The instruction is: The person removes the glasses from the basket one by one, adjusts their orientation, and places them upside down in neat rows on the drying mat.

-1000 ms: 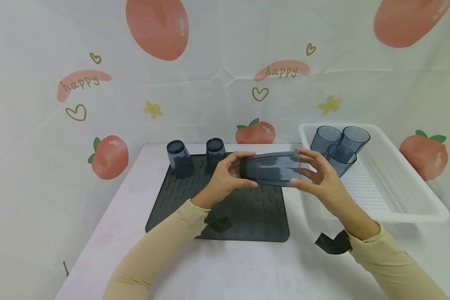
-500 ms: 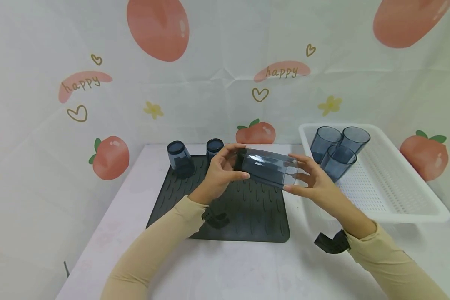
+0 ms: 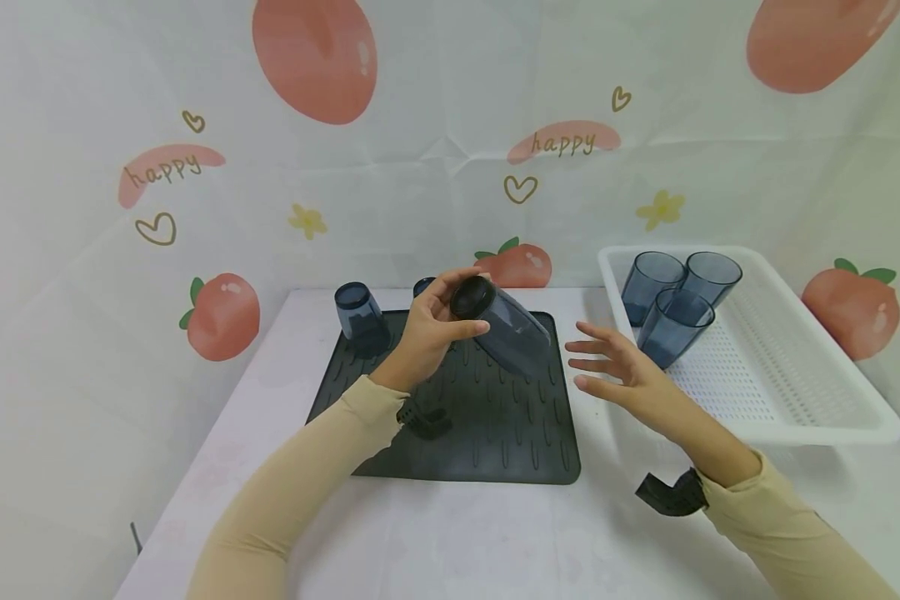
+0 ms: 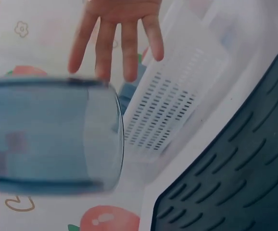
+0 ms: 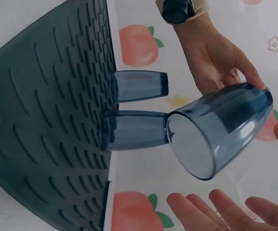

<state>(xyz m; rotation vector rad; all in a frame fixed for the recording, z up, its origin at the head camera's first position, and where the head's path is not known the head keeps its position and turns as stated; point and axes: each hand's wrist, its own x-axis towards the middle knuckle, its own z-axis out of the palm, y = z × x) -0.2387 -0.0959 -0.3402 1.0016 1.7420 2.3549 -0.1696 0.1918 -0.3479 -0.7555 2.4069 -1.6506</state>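
A blue-tinted glass (image 3: 512, 332) hangs tilted above the dark ridged mat (image 3: 495, 433), its base up and its mouth toward the lower right. The left hand (image 3: 427, 333) grips it near the base, thumb in front. To the right, the right hand (image 3: 622, 375) is held in the air with spread fingers, touching nothing. In the right wrist view the glass (image 5: 221, 130) shows its round mouth, with the left hand (image 5: 221, 62) at its base. Two more glasses stand upside down at the mat's back, one (image 3: 362, 321) at the left corner, the other (image 3: 422, 286) mostly behind the left hand.
A white perforated basket (image 3: 817, 435) stands on the right of the white table (image 3: 480, 542). Three blue glasses, one of them in front (image 3: 675, 325), lean mouth up in its back left corner. A printed cloth (image 3: 435, 200) hangs behind the table.
The right hand has let go of the glass and opened. The left hand has moved slightly left and up, turning the glass from nearly level to mouth-down at a slant.
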